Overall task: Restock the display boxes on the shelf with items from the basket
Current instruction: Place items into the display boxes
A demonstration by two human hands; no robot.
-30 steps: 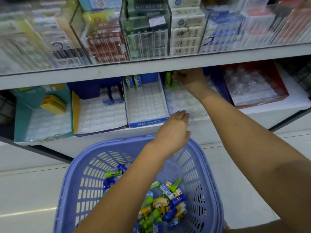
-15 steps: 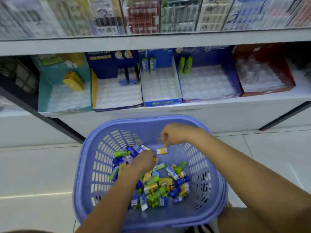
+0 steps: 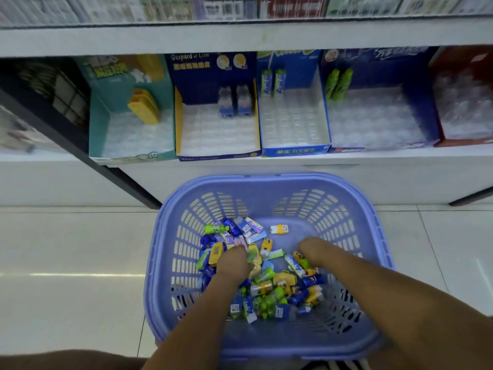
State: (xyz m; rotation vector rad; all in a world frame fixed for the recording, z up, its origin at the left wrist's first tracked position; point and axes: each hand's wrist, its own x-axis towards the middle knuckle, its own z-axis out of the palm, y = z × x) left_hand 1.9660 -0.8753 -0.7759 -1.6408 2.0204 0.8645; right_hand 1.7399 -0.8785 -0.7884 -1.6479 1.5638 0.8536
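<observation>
A lavender plastic basket (image 3: 266,180) stands on the floor below the shelf, with a pile of small toy packs (image 3: 269,285) in blue, green and yellow inside. My left hand (image 3: 234,263) is down in the left of the pile, and my right hand (image 3: 316,252) reaches into the right of it. Both hands point their fingers down among the packs, so the fingers are hidden. On the shelf stand a teal display box (image 3: 125,156), a dark blue one (image 3: 218,155), a blue-and-white one (image 3: 294,150), a wide blue one (image 3: 373,145) and a red one (image 3: 465,141).
Each box holds a clear tray; a few items stand at the back: yellow packs (image 3: 144,108), two blue bottles (image 3: 234,101), two cartons (image 3: 273,81), two green bottles (image 3: 338,84). A glass shelf of boxed goods (image 3: 266,6) hangs above. A dark shelf post (image 3: 80,148) slants at left.
My right hand has come off the green bottles in the wide blue box and dropped into the basket. My left hand has sunk into the pile. The view has tilted down.
</observation>
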